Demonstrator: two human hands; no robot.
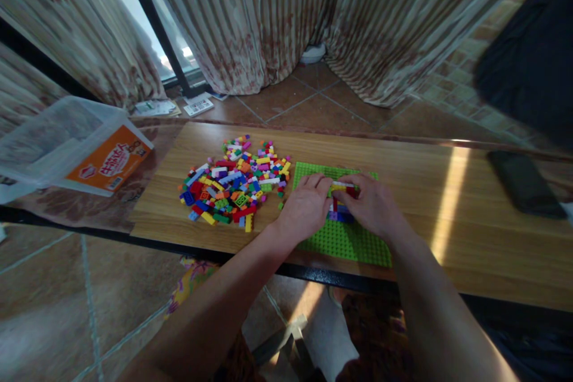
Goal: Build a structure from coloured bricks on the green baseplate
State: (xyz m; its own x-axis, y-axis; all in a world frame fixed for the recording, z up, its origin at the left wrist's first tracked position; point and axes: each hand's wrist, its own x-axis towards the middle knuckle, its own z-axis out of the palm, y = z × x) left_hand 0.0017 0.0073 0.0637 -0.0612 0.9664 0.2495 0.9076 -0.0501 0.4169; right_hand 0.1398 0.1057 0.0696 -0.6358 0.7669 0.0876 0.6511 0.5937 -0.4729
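A green studded baseplate (344, 245) lies on the wooden board. On it stands a small structure of toy bricks (341, 215), with blue, purple, red, yellow and white pieces showing between my hands. My left hand (308, 204) is closed against the structure's left side, its fingertips at the top layer. From the right, my right hand (370, 202) grips the same structure, thumb in front and fingers behind. Parts of the upper bricks are hidden by my fingers. Left of the baseplate spreads a loose pile of coloured toy bricks (237, 182).
A clear plastic bin (58, 143) with an orange label sits tilted at the far left. A dark phone (526, 182) lies on the wooden board (416, 173) at the right. Papers (199, 105) rest behind, near striped curtains (286, 18). A dark shape fills the upper right.
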